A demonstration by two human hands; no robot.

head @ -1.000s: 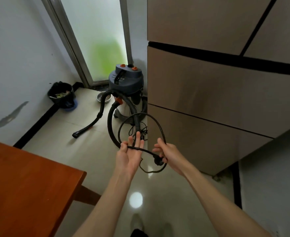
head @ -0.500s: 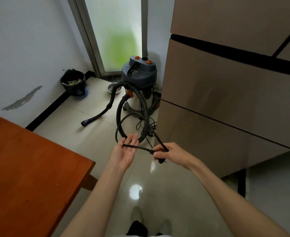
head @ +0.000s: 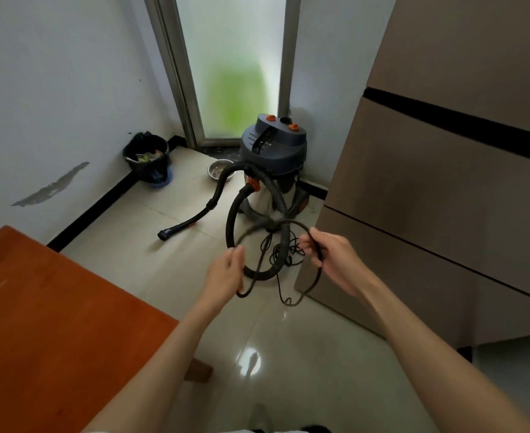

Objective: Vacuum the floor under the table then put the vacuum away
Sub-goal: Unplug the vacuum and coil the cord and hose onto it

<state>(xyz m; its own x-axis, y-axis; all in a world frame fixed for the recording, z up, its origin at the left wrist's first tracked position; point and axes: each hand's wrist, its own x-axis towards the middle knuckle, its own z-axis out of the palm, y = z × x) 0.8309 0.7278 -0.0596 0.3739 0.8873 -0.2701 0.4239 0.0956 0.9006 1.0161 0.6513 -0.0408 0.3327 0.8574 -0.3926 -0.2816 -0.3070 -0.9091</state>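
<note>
Both hands hold a thin black power cord (head: pixel 301 228) loop: left hand (head: pixel 224 273) loosely, right hand (head: pixel 332 257) gripping; grey canister vacuum (head: pixel 273 148) stands beyond.

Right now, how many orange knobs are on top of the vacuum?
2: one orange knob at the top's back left, another orange knob to its right, both on the vacuum lid. Others could hide behind.

The right hand (head: pixel 335 260) has swung up and away from the left hand (head: pixel 226 273), widening the loop of cord (head: pixel 318 248) between them.
</note>
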